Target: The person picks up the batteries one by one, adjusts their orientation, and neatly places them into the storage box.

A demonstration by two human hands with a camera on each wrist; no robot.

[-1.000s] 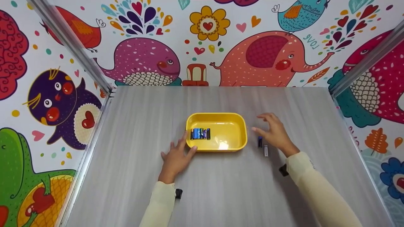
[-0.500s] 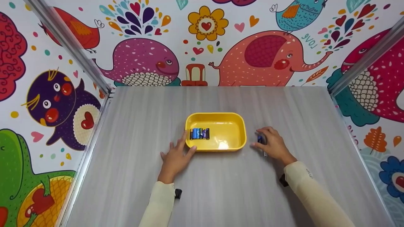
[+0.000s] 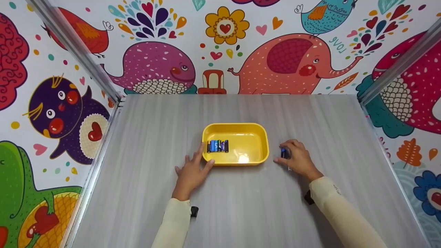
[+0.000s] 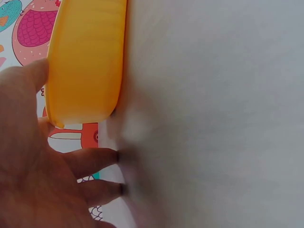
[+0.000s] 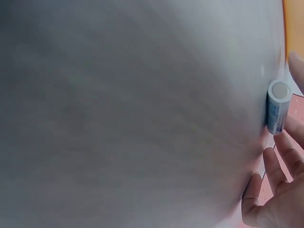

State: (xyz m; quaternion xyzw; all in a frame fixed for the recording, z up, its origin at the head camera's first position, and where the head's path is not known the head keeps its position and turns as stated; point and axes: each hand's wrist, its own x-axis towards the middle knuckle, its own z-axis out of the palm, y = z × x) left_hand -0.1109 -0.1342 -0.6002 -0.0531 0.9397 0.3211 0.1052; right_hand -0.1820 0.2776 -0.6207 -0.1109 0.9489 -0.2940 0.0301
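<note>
In the head view, a yellow tray point(image 3: 249, 146) sits at mid-table with several batteries point(image 3: 217, 146) side by side at its left end. My left hand point(image 3: 192, 175) touches the tray's lower left corner, fingers spread; the left wrist view shows the thumb and index finger at its rim. My right hand point(image 3: 299, 159) is right of the tray, thumb and fingers apart around a dark blue battery point(image 3: 283, 152). Below it, a white battery point(image 3: 289, 168) is mostly hidden by the hand. In the right wrist view, a pale battery point(image 5: 278, 107) lies near the fingertips.
The grey wood-grain table point(image 3: 155, 131) is bordered by a back wall and side walls with cartoon animals. Metal posts point(image 3: 82, 51) stand at the back corners. A small black device point(image 3: 194, 211) shows at the left wrist.
My right hand has come down from above the two batteries to around the dark blue one, largely covering the white one. The left hand and tray have stayed in place.
</note>
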